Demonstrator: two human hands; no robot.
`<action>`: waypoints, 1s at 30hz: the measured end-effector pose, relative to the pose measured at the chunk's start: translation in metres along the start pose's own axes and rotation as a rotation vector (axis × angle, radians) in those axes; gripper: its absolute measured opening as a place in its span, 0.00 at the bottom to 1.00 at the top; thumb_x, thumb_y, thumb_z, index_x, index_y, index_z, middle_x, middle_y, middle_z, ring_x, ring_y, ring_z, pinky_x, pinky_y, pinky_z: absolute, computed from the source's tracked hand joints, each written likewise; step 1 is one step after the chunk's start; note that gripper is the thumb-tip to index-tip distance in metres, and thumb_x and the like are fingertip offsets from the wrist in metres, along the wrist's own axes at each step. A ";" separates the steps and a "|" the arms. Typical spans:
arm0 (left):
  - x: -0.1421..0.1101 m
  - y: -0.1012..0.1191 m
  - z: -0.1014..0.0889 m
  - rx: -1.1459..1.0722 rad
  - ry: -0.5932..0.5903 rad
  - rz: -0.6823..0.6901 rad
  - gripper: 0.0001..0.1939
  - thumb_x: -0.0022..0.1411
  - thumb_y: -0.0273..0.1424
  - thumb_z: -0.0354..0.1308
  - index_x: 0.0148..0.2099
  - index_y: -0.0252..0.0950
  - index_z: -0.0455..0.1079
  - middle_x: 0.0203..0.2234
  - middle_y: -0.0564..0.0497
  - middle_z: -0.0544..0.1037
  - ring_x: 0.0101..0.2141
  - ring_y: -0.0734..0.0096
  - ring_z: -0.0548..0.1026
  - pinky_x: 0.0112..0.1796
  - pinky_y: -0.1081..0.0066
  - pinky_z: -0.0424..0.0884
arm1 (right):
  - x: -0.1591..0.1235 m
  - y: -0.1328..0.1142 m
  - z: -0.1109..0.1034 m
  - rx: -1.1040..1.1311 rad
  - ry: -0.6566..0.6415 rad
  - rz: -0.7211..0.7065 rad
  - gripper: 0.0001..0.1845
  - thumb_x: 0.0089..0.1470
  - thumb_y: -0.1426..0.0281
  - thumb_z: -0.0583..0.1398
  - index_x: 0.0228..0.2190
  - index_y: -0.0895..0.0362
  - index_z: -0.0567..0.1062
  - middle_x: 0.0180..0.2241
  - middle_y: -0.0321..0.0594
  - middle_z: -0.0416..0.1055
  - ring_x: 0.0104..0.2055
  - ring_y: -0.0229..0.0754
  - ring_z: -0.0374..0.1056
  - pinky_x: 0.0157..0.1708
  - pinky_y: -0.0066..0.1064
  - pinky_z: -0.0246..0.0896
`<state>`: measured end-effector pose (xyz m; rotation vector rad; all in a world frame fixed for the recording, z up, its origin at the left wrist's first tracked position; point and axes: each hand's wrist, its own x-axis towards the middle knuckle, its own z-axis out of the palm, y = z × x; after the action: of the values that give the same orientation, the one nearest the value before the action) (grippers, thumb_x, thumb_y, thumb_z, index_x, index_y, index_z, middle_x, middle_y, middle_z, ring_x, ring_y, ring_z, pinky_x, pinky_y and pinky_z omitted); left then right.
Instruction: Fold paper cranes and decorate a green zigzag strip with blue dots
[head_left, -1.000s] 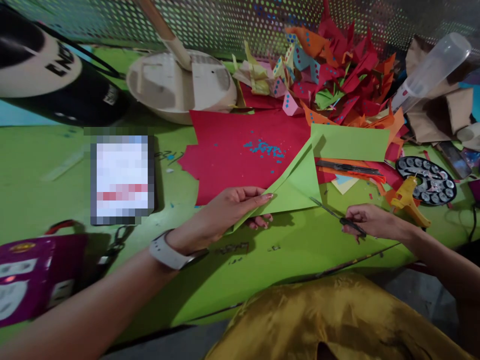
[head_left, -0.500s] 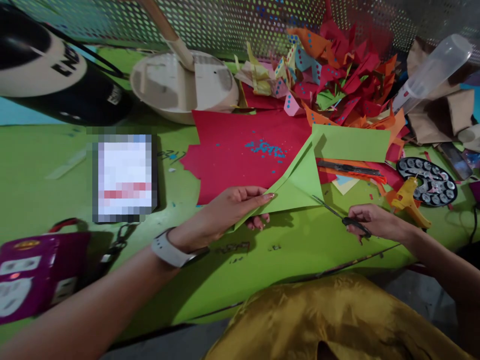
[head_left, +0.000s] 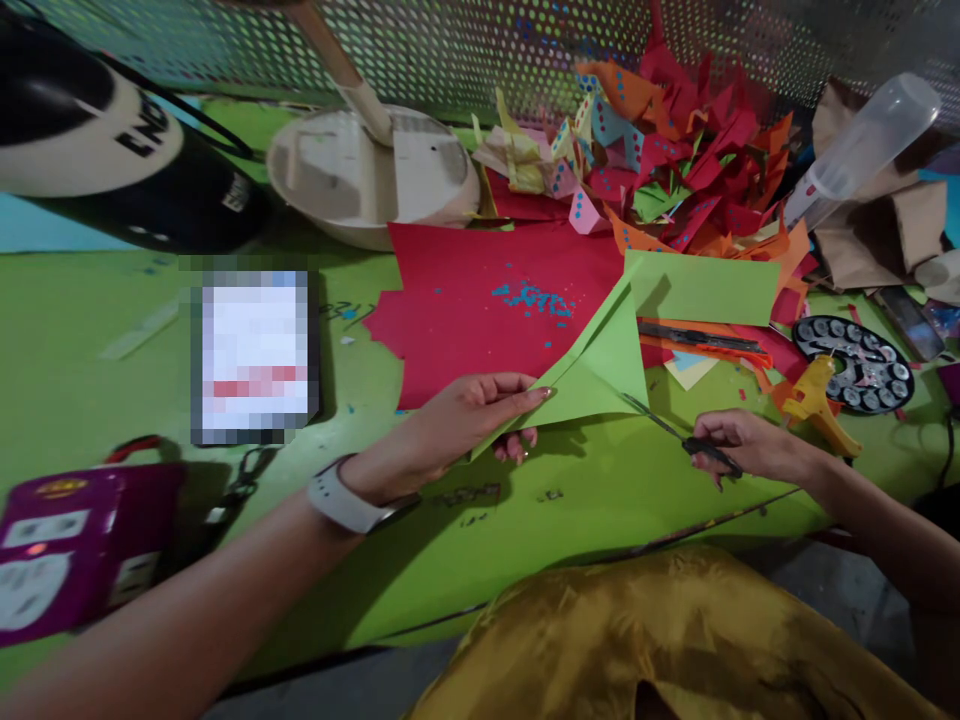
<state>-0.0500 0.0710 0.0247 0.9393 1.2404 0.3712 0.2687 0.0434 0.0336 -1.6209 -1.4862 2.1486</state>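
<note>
Folded light-green paper is pinched in my left hand, thumb on top and fingers curled beneath. Its right part spreads into a triangle with a raised, folded edge. My right hand is closed around the dark handles of scissors. The scissors' blades point up and left, their tips at the paper's lower right edge; whether the paper lies between them I cannot tell. Beyond the folded piece, a flat light-green strip reaches right. Red paper lies behind my left hand, with small blue bits scattered on it.
Many folded coloured papers are heaped at the back. A cream pan-like dish and a dark bottle stand back left. A blurred-out device and purple power strip lie left. A yellow glue gun and black palette lie right.
The view has shifted very slightly. The scissors' tips appear a touch further left along the green paper's lower edge. Both hands keep the same grip.
</note>
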 end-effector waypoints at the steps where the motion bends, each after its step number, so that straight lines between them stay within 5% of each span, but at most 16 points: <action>1: 0.000 0.000 0.000 -0.002 -0.001 0.003 0.11 0.63 0.38 0.59 0.34 0.35 0.68 0.19 0.56 0.75 0.17 0.82 0.70 0.18 0.84 0.64 | 0.000 0.000 0.000 0.001 0.006 0.000 0.30 0.39 0.46 0.70 0.23 0.56 0.66 0.21 0.29 0.64 0.22 0.31 0.63 0.24 0.25 0.60; 30: 0.000 -0.004 0.000 0.021 -0.029 0.056 0.13 0.60 0.42 0.61 0.33 0.37 0.66 0.19 0.57 0.74 0.18 0.80 0.70 0.20 0.79 0.67 | 0.000 -0.013 0.007 0.048 0.066 -0.020 0.31 0.34 0.45 0.71 0.22 0.56 0.66 0.20 0.28 0.63 0.21 0.30 0.61 0.23 0.26 0.61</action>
<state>-0.0511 0.0690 0.0214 0.9960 1.1958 0.3878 0.2575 0.0459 0.0421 -1.6375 -1.4144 2.0825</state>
